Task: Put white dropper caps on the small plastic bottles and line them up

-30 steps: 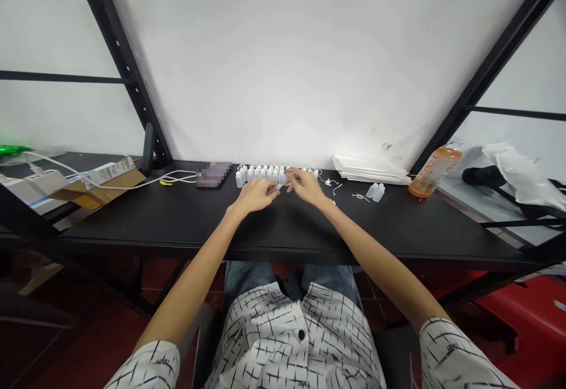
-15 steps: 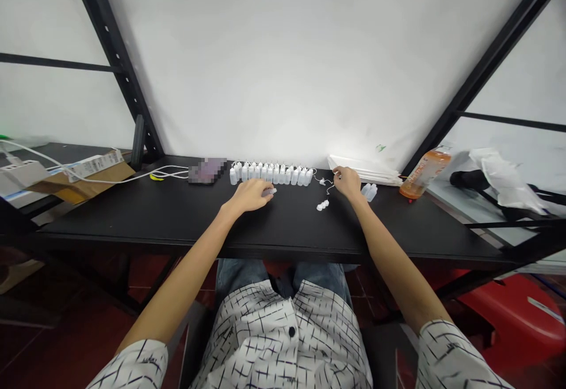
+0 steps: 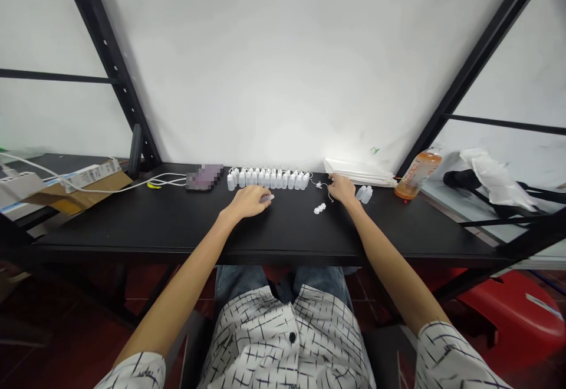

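Observation:
My left hand (image 3: 249,201) is closed around a small translucent plastic bottle (image 3: 266,198), lying on its side with its mouth end toward the right. Behind that hand, several like bottles (image 3: 278,180) stand in rows along the wall. My right hand (image 3: 342,188) has its fingers curled together by the front left corner of a white stack (image 3: 360,172). Whatever those fingers pinch is hidden. Beside them runs a thin line of small white pieces (image 3: 319,185). A few white caps (image 3: 319,208) lie in front, and two more bottles (image 3: 364,194) stand right of the hand.
An orange drink bottle (image 3: 418,175) leans at the right end of the black table (image 3: 292,230). To the left are a purple blurred object (image 3: 204,177), a white cable (image 3: 165,178) and a cardboard box (image 3: 88,185). Black shelf posts (image 3: 117,76) flank the table.
The view has tilted slightly upward. My left hand still holds the small bottle, and my right hand stays by the white stack with little movement. The two bottles beside it show more fully.

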Available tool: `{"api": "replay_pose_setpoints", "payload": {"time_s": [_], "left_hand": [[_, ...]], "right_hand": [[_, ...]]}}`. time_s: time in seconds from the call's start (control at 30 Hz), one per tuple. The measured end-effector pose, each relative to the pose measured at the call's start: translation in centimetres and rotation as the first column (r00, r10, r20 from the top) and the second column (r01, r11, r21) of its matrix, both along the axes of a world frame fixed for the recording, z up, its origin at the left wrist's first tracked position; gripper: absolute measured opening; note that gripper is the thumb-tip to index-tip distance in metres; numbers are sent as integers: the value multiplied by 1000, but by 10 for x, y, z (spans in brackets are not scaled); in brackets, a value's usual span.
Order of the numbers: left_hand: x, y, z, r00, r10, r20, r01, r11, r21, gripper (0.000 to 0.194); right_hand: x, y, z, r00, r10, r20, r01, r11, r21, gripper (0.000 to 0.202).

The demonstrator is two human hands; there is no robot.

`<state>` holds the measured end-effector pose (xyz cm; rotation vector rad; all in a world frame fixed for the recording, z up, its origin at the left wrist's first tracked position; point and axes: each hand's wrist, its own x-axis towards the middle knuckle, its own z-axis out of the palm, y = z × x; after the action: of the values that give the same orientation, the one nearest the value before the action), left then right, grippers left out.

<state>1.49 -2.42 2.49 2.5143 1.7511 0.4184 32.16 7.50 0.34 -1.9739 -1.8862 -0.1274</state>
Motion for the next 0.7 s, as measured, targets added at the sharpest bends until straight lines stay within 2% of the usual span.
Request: {"api": "replay_pose_setpoints", "payload": {"time_s": [0.13, 0.23, 0.3, 0.37, 0.43, 0.5, 0.57, 0.7], "left_hand": [[0, 0, 0, 1000, 0, 12, -1, 1000, 15, 34], [-1, 1, -1, 999, -10, 43, 9, 1000, 29, 32], [-1, 2, -2, 994, -25, 104, 22, 999, 31, 32], [0, 3, -3, 978, -52, 204, 51, 999, 7, 33], [3, 3, -5, 942, -86, 325, 101, 994, -29, 38], [7, 5, -7, 893, -125, 432, 165, 985, -56, 42], [13, 6, -10, 851, -163, 500, 222, 973, -60, 43], [21, 7, -14, 845, -184, 503, 242, 969, -53, 39]], "right_hand": [[-3, -3, 3, 990, 82, -113, -65, 987, 146, 47], [-9, -8, 9, 931, 227, -284, -148, 950, 276, 44], [-18, -13, 15, 816, 349, -461, -217, 924, 315, 42], [-32, -20, 20, 619, 465, -632, -317, 885, 341, 43], [-48, -28, 24, 423, 545, -724, -429, 824, 370, 46], [-64, -35, 24, 295, 584, -756, -519, 762, 387, 46], [-76, -41, 22, 233, 590, -773, -576, 724, 379, 44], [-87, -48, 16, 213, 594, -776, -610, 701, 369, 41]]}}
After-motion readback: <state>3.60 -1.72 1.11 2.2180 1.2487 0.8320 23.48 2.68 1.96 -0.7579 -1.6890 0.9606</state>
